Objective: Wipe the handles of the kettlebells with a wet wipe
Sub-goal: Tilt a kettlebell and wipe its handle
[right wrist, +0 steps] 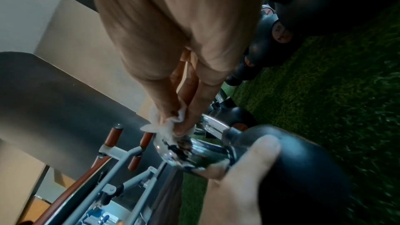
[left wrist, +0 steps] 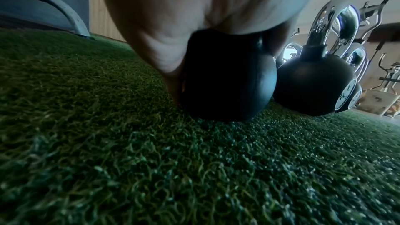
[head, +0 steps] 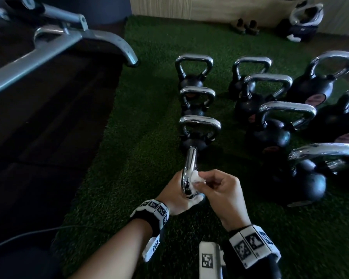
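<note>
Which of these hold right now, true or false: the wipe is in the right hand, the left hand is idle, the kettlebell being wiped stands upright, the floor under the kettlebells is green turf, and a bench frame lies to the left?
1. The right hand pinches the wipe against the handle. True.
2. The left hand is idle. False: it grips the kettlebell being wiped, thumb by the base of the handle.
3. That kettlebell stands upright. False: it is tilted toward the person.
4. The kettlebells sit on green turf. True.
5. A grey metal bench frame lies to the left. True.
</note>
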`<action>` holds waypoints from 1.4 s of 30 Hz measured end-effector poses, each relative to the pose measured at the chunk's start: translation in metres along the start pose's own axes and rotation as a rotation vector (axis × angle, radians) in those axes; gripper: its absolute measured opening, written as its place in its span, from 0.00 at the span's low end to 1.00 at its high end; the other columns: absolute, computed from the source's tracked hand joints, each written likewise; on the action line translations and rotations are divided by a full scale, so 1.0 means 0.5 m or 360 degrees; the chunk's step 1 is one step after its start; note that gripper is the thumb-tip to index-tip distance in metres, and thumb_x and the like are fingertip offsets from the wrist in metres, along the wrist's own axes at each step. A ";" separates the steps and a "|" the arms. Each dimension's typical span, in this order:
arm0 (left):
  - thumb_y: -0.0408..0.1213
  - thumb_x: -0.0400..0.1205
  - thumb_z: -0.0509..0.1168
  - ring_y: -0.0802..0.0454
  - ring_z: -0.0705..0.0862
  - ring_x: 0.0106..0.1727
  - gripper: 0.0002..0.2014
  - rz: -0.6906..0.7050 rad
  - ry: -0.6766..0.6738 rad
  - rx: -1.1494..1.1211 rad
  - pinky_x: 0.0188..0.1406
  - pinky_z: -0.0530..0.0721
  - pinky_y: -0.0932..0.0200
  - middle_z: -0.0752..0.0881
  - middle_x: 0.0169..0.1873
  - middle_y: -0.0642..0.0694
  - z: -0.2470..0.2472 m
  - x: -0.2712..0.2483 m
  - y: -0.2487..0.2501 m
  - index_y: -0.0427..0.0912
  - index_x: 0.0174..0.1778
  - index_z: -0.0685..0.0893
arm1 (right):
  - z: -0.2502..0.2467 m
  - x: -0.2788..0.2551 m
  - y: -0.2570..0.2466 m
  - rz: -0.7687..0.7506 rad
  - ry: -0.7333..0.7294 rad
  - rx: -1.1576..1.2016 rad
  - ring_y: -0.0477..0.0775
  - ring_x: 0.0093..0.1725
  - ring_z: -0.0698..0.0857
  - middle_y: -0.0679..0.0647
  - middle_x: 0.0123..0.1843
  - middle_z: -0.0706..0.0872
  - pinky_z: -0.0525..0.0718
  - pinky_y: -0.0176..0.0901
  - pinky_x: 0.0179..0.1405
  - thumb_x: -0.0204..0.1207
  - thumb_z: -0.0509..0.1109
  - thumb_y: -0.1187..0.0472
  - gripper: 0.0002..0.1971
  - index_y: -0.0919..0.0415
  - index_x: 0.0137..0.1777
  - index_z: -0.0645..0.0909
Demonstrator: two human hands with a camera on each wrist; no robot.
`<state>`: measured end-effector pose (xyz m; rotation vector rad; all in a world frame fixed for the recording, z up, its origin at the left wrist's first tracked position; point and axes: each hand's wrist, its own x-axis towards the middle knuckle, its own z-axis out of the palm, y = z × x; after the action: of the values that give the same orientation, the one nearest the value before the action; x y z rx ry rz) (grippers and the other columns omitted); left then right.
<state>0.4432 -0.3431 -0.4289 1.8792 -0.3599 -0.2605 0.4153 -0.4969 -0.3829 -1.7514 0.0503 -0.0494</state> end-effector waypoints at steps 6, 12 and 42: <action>0.23 0.78 0.72 0.57 0.84 0.39 0.09 -0.0028 -0.0093 -0.0019 0.38 0.86 0.47 0.84 0.38 0.48 -0.015 -0.002 -0.010 0.35 0.49 0.80 | 0.013 -0.017 0.046 0.0138 -0.0096 -0.0361 0.42 0.42 0.92 0.43 0.41 0.94 0.92 0.44 0.46 0.68 0.87 0.60 0.08 0.47 0.44 0.94; 0.25 0.75 0.77 0.55 0.82 0.37 0.20 0.0074 -0.0308 0.0088 0.38 0.84 0.54 0.82 0.39 0.47 -0.024 0.002 0.036 0.50 0.51 0.77 | -0.026 0.043 0.025 -0.0076 -0.0525 -0.0867 0.36 0.32 0.86 0.43 0.30 0.89 0.79 0.29 0.32 0.73 0.80 0.66 0.06 0.54 0.39 0.93; 0.31 0.72 0.82 0.58 0.69 0.76 0.40 0.0299 -0.0335 0.0442 0.82 0.68 0.52 0.66 0.66 0.69 -0.019 -0.009 -0.023 0.62 0.71 0.67 | 0.014 0.006 0.068 0.0595 -0.0245 0.1200 0.55 0.35 0.92 0.64 0.42 0.92 0.92 0.44 0.35 0.68 0.74 0.73 0.10 0.68 0.50 0.83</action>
<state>0.4439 -0.3294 -0.4365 2.0779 -0.7440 -0.2935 0.4184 -0.4961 -0.4179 -0.9676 0.2165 0.3048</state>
